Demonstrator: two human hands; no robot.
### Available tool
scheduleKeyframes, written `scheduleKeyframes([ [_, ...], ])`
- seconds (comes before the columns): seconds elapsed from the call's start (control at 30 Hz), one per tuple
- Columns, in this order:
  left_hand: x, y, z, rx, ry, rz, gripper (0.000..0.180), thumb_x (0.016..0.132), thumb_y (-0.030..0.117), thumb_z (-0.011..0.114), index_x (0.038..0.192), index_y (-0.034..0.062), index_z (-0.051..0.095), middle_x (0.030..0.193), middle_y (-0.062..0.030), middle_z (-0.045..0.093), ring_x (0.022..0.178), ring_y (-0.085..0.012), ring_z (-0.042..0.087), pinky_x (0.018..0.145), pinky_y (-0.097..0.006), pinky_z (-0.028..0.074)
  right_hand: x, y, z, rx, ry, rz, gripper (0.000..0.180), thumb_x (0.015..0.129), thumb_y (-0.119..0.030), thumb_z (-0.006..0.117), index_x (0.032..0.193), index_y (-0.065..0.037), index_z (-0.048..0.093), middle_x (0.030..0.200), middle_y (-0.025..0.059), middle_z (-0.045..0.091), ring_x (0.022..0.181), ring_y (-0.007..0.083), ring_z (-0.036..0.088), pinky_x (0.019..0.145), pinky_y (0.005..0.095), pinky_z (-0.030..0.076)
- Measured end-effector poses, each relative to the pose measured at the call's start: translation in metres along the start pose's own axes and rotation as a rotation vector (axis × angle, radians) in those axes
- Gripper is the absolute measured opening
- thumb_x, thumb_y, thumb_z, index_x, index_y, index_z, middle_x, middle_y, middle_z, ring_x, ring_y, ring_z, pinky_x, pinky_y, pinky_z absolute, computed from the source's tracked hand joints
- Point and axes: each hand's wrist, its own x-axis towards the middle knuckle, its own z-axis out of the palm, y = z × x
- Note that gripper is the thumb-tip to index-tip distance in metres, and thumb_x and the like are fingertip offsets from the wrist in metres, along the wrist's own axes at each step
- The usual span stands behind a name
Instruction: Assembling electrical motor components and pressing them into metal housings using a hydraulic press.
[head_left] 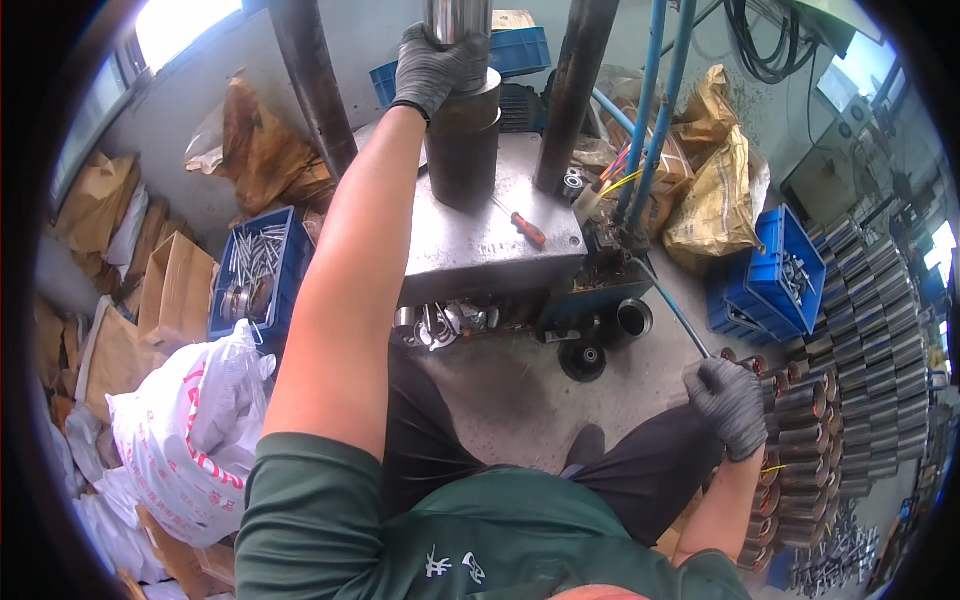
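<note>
My left hand (435, 70), in a dark grey glove, reaches far up the middle. Its fingers close round a metal cylinder at the lower end of a shiny steel ram (458, 18); the glove hides much of the grip. Just beneath it a thick dark steel sleeve (463, 155) stands upright on the steel press table (480, 250). A red-handled screwdriver (527, 230) lies beside the sleeve's foot. At the right, my gloved right hand (728, 405) wraps round the near end of a long lever (672, 305), which runs from the fittings beside the table.
Dark press columns (318, 90) flank the table. Blue hoses (660, 110) rise at its right. Blue crates (780, 275) of metal parts and stacked metal tubes (865, 340) stand rightward. A white sack (195, 430) sits at left. A dark round part (583, 360) lies on the floor.
</note>
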Motion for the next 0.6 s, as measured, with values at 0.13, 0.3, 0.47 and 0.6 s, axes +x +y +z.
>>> scheduleKeyframes([
  [0.13, 0.007, -0.027, 0.001, -0.194, 0.037, 0.106, 0.079, 0.077, 0.052, 0.085, 0.128, -0.0004, 0.055, 0.105, -0.0144, 0.071, 0.094, -0.0240, 0.069, 0.087, -0.036, 0.055, 0.001, -0.003, -0.001, -0.025, 0.022, -0.017, 0.020, 0.090, -0.017, 0.070, 0.079, -0.001, 0.066, 0.075, 0.0215, 0.064, 0.073, 0.0398, 0.066, 0.063, 0.0451, 0.050],
  [0.3, 0.013, -0.036, 0.007, -0.200, 0.011, 0.117, 0.078, 0.076, 0.049, 0.087, 0.127, -0.0002, 0.056, 0.105, -0.0150, 0.071, 0.097, -0.0244, 0.069, 0.089, -0.037, 0.055, 0.001, 0.001, 0.002, -0.038, 0.029, -0.006, 0.025, 0.086, -0.025, 0.075, 0.076, -0.004, 0.065, 0.073, 0.0189, 0.065, 0.070, 0.0388, 0.065, 0.065, 0.0476, 0.052],
  [0.47, 0.017, -0.040, 0.009, -0.227, 0.015, 0.132, 0.076, 0.075, 0.047, 0.088, 0.125, -0.0001, 0.056, 0.105, -0.0156, 0.071, 0.098, -0.0247, 0.070, 0.090, -0.037, 0.055, 0.002, -0.002, -0.002, -0.040, 0.017, -0.012, 0.023, 0.090, -0.018, 0.071, 0.076, -0.001, 0.065, 0.071, 0.0213, 0.062, 0.069, 0.0396, 0.065, 0.063, 0.0454, 0.050],
  [0.6, 0.018, -0.042, 0.012, -0.366, 0.033, 0.177, 0.073, 0.073, 0.046, 0.090, 0.120, -0.0002, 0.059, 0.103, -0.0166, 0.072, 0.096, -0.0249, 0.071, 0.089, -0.037, 0.057, 0.003, -0.002, -0.002, -0.032, 0.037, -0.032, 0.024, 0.090, -0.019, 0.071, 0.074, -0.001, 0.065, 0.070, 0.0208, 0.062, 0.067, 0.0390, 0.064, 0.063, 0.0453, 0.049],
])
